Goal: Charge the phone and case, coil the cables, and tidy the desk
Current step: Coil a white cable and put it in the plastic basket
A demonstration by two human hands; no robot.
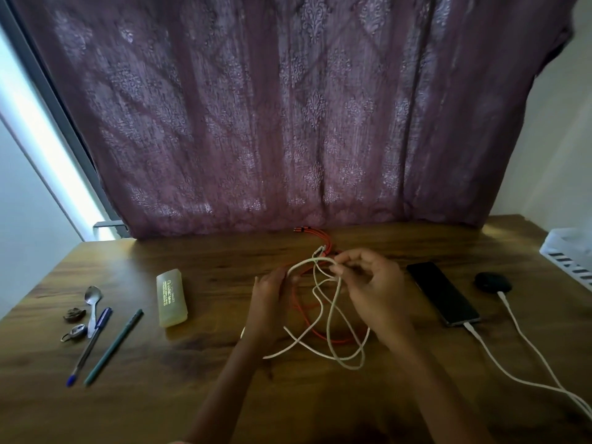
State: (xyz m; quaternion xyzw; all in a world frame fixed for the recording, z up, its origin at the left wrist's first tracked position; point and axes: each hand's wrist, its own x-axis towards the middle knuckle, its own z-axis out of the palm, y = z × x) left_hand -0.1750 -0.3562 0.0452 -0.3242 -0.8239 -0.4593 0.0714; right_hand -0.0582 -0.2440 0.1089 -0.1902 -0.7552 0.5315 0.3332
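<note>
A loose white cable (331, 318) hangs in loops over the middle of the wooden desk (224, 373). My left hand (269, 293) holds one bend of it and my right hand (368, 283) pinches another bend just to the right. Under the loops lies an orange multi-plug cable (315, 318), its plugs pointing toward the curtain. To the right, a black phone (443, 293) lies flat with a white charging cable (499, 363) plugged into its near end. A small dark case (491, 282) further right has a second white cable (528, 341) plugged in.
On the left lie a yellowish translucent case (171, 298), a dark green pen (113, 346), a blue pen (89, 346), a spoon (93, 304), and two small objects (74, 322). A white basket (570, 254) stands at the right edge. A purple curtain (288, 123) hangs behind.
</note>
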